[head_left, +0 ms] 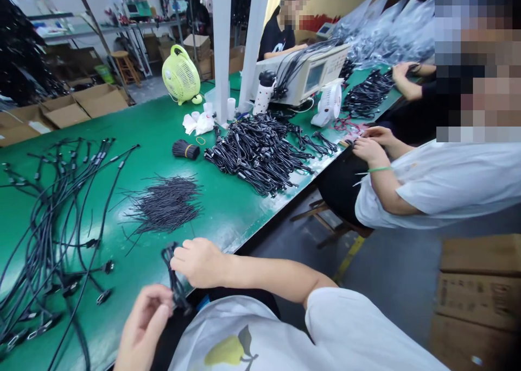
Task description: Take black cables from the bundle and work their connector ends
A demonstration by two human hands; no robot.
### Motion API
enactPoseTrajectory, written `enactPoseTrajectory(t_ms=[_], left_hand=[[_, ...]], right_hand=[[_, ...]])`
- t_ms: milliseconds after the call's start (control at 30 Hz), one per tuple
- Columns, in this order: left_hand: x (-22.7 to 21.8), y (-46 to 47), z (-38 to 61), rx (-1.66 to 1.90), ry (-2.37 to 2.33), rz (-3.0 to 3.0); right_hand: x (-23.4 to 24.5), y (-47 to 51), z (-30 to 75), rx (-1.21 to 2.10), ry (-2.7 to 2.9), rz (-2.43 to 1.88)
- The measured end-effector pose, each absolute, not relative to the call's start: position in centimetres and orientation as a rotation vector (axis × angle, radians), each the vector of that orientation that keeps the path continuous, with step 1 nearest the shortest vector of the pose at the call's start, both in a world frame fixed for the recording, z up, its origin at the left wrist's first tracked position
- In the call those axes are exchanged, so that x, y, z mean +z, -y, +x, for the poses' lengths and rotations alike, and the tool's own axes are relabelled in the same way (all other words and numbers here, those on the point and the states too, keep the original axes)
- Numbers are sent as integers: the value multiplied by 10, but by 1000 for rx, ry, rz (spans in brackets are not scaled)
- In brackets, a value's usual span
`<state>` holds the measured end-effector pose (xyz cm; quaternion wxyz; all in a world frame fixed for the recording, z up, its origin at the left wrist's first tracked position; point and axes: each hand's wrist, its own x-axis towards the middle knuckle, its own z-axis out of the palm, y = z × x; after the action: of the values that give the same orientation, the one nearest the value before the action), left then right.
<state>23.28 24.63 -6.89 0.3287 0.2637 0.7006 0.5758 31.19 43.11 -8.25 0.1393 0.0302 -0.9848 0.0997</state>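
Closest in, the person's left hand point(142, 327) and right hand point(199, 262) meet over a short black cable point(175, 278), held just off the edge of a green surface point(154, 115). The left hand's grip is pressed together, pinching the cable's lower part, while the right hand's fingers point(191, 254) curl closed over its upper loop. To the left, long black cables with connectors point(61, 213) sprawl across the surface. Just beyond the hands lies a heap of thin black wires point(165, 205), then a wire bundle tied with yellow point(185, 150) and a large pile of black moulded cables point(256, 153). Farther along stands a white-bodied electrical tester point(321, 69), draped with cables, beside a small white fan point(329, 105). A co-worker's hands point(374, 145) rest near the surface's far edge, with a green band on one wrist point(380, 169). A yellow-green fan point(181, 75) stands at the back.
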Motion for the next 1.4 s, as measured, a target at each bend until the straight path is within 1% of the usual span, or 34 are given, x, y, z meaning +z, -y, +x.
enactPoseTrajectory(t_ms=[67, 133, 267, 333, 367, 467, 500, 567, 667, 733, 767, 800, 833, 900, 933, 1000, 1067, 1100, 1167, 1267, 1333, 1400], left_hand=[[-80, -253, 239, 1435, -1779, 666], [-91, -259, 239, 1430, -1754, 578], [-102, -259, 231, 1455, -1617, 336], [-100, -254, 227, 1488, -1606, 314], [-98, -251, 226, 1511, -1634, 344], [-90, -250, 228, 1502, -1760, 539], [-87, -252, 231, 1468, -1774, 603], [-84, -259, 237, 1414, -1740, 690], [-90, -270, 237, 1491, -1648, 735], [-97, -272, 234, 1535, -1544, 643], [-100, -272, 233, 1576, -1487, 567], [-103, -271, 231, 1623, -1444, 487], [-105, -270, 230, 1668, -1431, 425], [-108, -267, 227, 1691, -1539, 401], [-109, -265, 227, 1627, -1646, 460], [-109, -260, 227, 1381, -1881, 684], [-108, -252, 226, 1121, -2028, 935], [-109, -247, 223, 1038, -2069, 1016], [-114, -235, 211, 989, -2115, 1178], [-124, -212, 190, 986, -2401, 1193], [-130, -198, 183, 919, -2563, 1102], [-133, -191, 185, 855, -2606, 1085]], right_hand=[[-79, -433, 314, 213, 2781, 95], [-77, -429, 318, 210, 2739, 120], [-86, -410, 325, 396, 2718, 181], [-93, -401, 327, 618, 2704, 163], [-96, -399, 326, 835, 2674, 121], [-103, -397, 324, 1651, 2404, -100], [-105, -397, 323, 1848, 2301, -164], [-112, -395, 323, 2038, 2199, -244], [-122, -396, 327, 2154, 2185, -268], [-123, -401, 333, 2203, 2217, -257], [-120, -405, 337, 2141, 2298, -235], [-114, -409, 341, 1994, 2416, -206], [-107, -412, 345, 1765, 2540, -177], [-92, -415, 351, 1174, 2701, -109], [-86, -413, 353, 907, 2724, -62], [-80, -407, 350, 568, 2758, 64], [-88, -406, 342, 407, 2876, 215], [-96, -411, 337, 390, 2937, 246], [-112, -438, 332, 401, 2984, 157], [-115, -509, 344, 333, 2859, -242], [-101, -564, 357, 240, 2697, -536], [-86, -616, 362, 170, 2482, -787]])
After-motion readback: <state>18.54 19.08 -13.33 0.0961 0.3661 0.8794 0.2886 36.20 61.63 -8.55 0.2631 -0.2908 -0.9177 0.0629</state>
